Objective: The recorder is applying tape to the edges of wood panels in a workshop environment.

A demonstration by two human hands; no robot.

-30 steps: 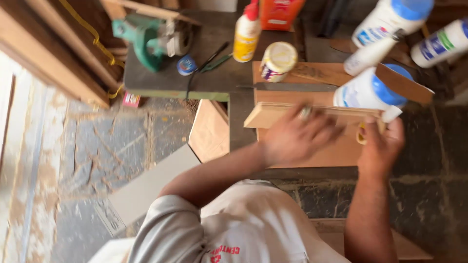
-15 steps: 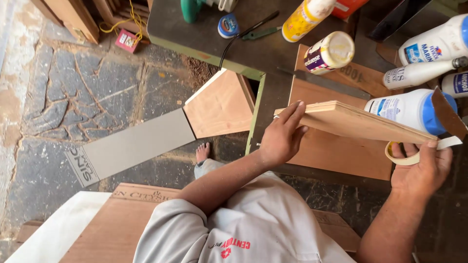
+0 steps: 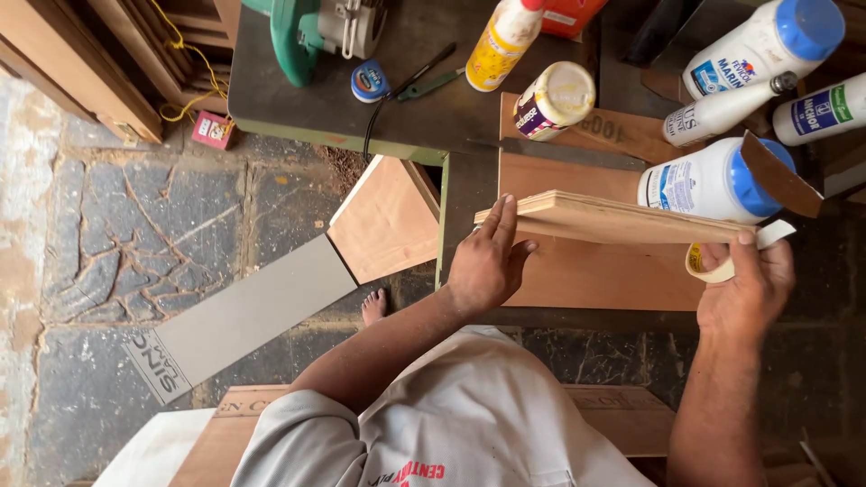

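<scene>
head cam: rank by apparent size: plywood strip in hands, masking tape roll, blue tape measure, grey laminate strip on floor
1. grey laminate strip, though it lies farther from the camera
2. plywood strip, held by the left hand and right hand
3. masking tape roll and blue tape measure: look alike, roll partly hidden, no ranking

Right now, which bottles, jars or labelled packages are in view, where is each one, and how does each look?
Yellow squeeze bottle: bench top, white nozzle.
Small jar: beside it, cream lid, purple label.
White bottle: lying by the right hand, blue cap.
Second white bottle: top right, blue cap.
Small red box: on the floor, left.
</scene>
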